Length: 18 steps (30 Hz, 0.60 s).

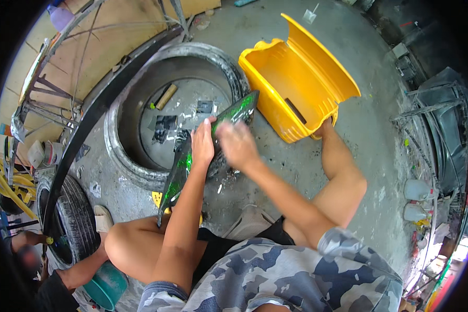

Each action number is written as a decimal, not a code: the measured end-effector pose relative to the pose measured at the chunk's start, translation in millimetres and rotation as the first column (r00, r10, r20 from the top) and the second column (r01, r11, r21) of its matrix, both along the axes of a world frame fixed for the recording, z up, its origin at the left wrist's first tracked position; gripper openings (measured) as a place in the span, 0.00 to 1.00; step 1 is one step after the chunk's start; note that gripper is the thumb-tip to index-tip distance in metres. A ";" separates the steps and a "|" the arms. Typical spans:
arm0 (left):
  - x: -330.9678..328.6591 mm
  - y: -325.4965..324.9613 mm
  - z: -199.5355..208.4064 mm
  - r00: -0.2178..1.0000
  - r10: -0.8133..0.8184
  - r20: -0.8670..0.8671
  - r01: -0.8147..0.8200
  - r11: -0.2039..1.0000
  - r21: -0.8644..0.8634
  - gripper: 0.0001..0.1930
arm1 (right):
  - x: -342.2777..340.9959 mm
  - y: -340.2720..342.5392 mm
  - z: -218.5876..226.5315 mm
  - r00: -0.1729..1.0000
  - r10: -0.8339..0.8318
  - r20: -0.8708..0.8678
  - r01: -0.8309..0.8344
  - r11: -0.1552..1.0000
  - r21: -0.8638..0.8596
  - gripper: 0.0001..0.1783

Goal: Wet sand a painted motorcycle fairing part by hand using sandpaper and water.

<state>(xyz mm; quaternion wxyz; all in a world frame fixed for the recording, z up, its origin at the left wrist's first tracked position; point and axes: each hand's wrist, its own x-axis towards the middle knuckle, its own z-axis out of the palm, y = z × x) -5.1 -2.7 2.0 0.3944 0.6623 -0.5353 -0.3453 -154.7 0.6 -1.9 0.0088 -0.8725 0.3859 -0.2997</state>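
Observation:
A long, curved, glossy dark panel (178, 178) with green flecks slants across the front of me, from my left thigh up toward a yellow bin. My left hand (203, 144) grips it near the middle, thumb up along its edge. Beside it, my right hand (237, 146) is over the panel's upper half, its fingers smeared by motion; whether it holds anything is hidden. The panel's pointed far end reaches close to the yellow bin (269, 110). Beneath its upper part lies a large tyre (120, 148) on its side.
Inside the tyre are a tan roll (166, 96) and dark scraps. A long black strip (91, 117) arcs past on the left, near another person's hand (32, 238). A second tyre (78, 213), a green bucket (109, 286) and plastic jugs (418, 190) stand around.

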 end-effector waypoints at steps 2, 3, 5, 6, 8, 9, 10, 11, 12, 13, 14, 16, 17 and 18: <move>-8.6 -0.1 13.3 0.999 -0.005 0.039 0.005 1.000 -0.007 0.28 | -29.9 -52.8 19.6 0.963 -0.268 0.039 0.268 0.963 -0.001 0.16; -16.0 -0.2 13.6 0.999 -0.021 0.028 0.021 1.000 -0.008 0.28 | -41.3 -75.3 26.3 0.906 -0.406 0.122 0.406 0.913 0.026 0.16; -20.5 -5.2 16.3 0.998 0.003 0.068 -0.002 1.000 -0.006 0.28 | -29.7 -68.5 12.3 0.880 -0.468 0.079 0.474 0.877 -0.085 0.17; -14.8 -2.8 13.2 0.994 0.033 0.101 -0.033 0.999 0.004 0.29 | -13.3 -43.9 5.7 0.952 -0.301 0.053 0.306 0.944 -0.126 0.17; -4.2 -0.5 5.3 0.999 0.038 0.013 -0.038 0.999 0.000 0.29 | 16.6 18.6 -6.4 0.994 0.016 0.111 -0.016 1.000 0.002 0.18; 1.0 2.6 2.2 0.997 0.037 -0.073 -0.037 0.999 0.003 0.29 | 15.8 31.2 -6.2 0.988 0.130 0.085 -0.135 0.989 0.057 0.17; 3.8 0.4 -1.9 0.990 0.071 -0.119 -0.069 0.997 0.018 0.30 | 4.5 12.3 -7.5 0.988 0.150 0.021 -0.149 0.988 -0.040 0.16; 4.2 0.4 -2.2 0.991 0.072 -0.112 -0.074 0.997 -0.015 0.29 | -11.0 -14.0 1.5 0.987 0.154 -0.046 -0.159 0.979 -0.125 0.16; -0.1 -1.2 0.6 0.993 0.056 -0.100 -0.059 0.998 -0.027 0.30 | -27.4 -39.5 5.6 1.000 -0.004 0.000 0.004 0.986 -0.169 0.15; -4.1 -3.4 4.4 0.995 0.047 -0.089 -0.051 0.998 -0.044 0.30 | -40.0 -64.1 16.3 0.985 -0.144 0.093 0.150 0.987 -0.058 0.15; -11.8 -2.7 7.1 0.995 0.038 -0.095 -0.041 0.998 -0.038 0.30 | -44.9 -73.0 15.6 0.956 -0.267 0.118 0.275 0.960 -0.053 0.15; -17.3 -5.6 13.7 0.995 0.094 -0.031 -0.092 0.994 0.054 0.31 | -32.5 -62.3 0.5 0.945 -0.302 0.127 0.308 0.951 -0.030 0.15; -14.3 -9.0 13.4 0.995 0.102 -0.023 -0.101 0.994 0.041 0.31 | -14.9 -33.4 -13.6 0.970 -0.213 0.114 0.216 0.976 -0.017 0.16; -4.9 -6.5 5.0 0.993 0.104 -0.063 -0.101 0.994 0.050 0.31 | 7.3 3.1 -11.6 0.987 -0.091 0.133 0.078 0.992 0.098 0.16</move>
